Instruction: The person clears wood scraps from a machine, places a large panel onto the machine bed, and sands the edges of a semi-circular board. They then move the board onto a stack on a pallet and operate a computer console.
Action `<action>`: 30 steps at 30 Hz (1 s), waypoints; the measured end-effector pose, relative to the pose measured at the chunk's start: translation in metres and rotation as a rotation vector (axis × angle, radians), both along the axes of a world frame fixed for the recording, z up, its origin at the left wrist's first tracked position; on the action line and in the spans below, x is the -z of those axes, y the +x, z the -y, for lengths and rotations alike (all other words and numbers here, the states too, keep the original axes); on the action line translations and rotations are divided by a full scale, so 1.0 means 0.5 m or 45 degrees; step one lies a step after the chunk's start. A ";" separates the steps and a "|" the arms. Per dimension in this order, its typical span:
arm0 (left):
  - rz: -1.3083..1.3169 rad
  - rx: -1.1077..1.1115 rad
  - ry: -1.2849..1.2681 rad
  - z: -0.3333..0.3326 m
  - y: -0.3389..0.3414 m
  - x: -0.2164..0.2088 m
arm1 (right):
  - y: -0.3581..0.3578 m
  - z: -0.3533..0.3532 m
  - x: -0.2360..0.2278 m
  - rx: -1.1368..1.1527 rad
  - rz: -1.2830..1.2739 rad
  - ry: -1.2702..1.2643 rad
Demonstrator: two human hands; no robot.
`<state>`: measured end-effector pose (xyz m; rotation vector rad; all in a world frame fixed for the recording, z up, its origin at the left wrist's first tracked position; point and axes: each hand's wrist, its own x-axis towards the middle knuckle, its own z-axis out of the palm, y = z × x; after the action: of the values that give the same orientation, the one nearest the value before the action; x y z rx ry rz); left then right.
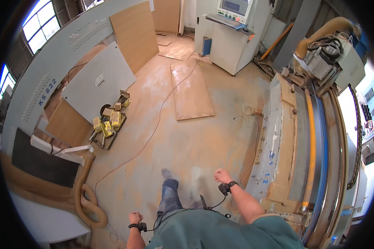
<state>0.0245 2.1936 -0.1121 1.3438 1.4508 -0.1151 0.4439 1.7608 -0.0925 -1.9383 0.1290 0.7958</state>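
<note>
My left hand (135,216) hangs low beside my body, its fingers curled in and nothing seen in them. Further forward and to the right, my right hand (222,175) is held in a loose fist over the floor, with no object showing in it. Each wrist wears a black strap with a small device; the right device (224,189) has a cable running toward my waist. One foot (166,173) is stretched ahead on the dusty floor. Neither hand touches anything; the right is nearest the long machine bed (262,157).
A thin board (191,93) lies on the floor ahead, crossed by a cable (156,130). Left are leaning panels (97,76), a cart of yellow boxes (108,128) and a coiled hose (85,199). A control cabinet (230,47) stands ahead; a machine head (328,58) rises right.
</note>
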 end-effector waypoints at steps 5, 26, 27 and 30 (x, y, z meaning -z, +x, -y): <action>-0.100 0.453 0.231 -0.177 0.272 0.058 | 0.127 -0.047 0.072 -0.425 0.502 -0.529; 0.250 0.967 0.417 -0.460 1.750 -0.109 | 0.776 -0.117 0.245 -0.356 -0.225 -0.877; 0.318 0.801 0.254 -0.461 1.762 -0.102 | 0.853 -0.125 0.230 -0.457 0.194 -0.940; 0.215 0.735 0.271 -0.487 1.792 -0.077 | 1.118 -0.167 0.163 0.143 0.305 -0.944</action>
<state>0.9205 2.4370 -0.0736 1.8728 0.9197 -0.2193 1.0031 1.8445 -0.1739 -2.6767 0.4311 0.4584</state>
